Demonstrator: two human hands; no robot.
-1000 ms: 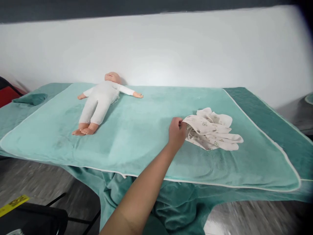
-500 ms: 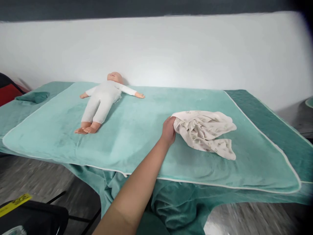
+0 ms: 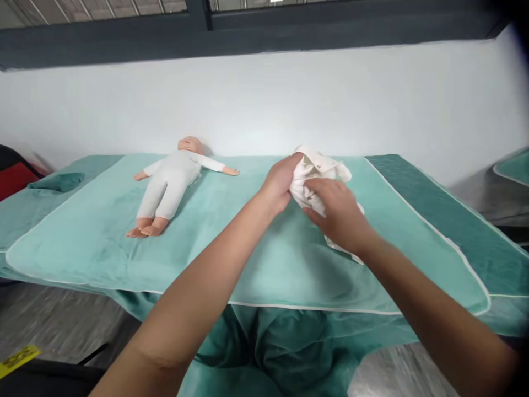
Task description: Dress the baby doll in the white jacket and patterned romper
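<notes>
Fingers wrapped round one end, my left hand (image 3: 283,179) holds up a bunched cream baby garment (image 3: 324,162) with a small print. My right hand (image 3: 339,212) is right against the garment's near side, thumb and fingers apart with cloth showing between them; its fingertips seem to touch the folds. Part of the garment is hidden behind this hand, and a lower end hangs down below it. To the left, a baby doll (image 3: 171,176) in a white bodysuit lies on its back, arms spread, on the light green mat (image 3: 231,242).
A darker green cover (image 3: 430,204) lies beneath the mat and drapes over the table's front. Behind stands a white wall (image 3: 248,105) below a dark window frame (image 3: 124,41). A black item with a yellow label (image 3: 19,361) is at lower left, a red-and-black chair (image 3: 14,173) at far left.
My left hand has lifted the garment off the mat and away from me. My right hand has come in from the right to the garment. The view has tilted up; the doll stays put.
</notes>
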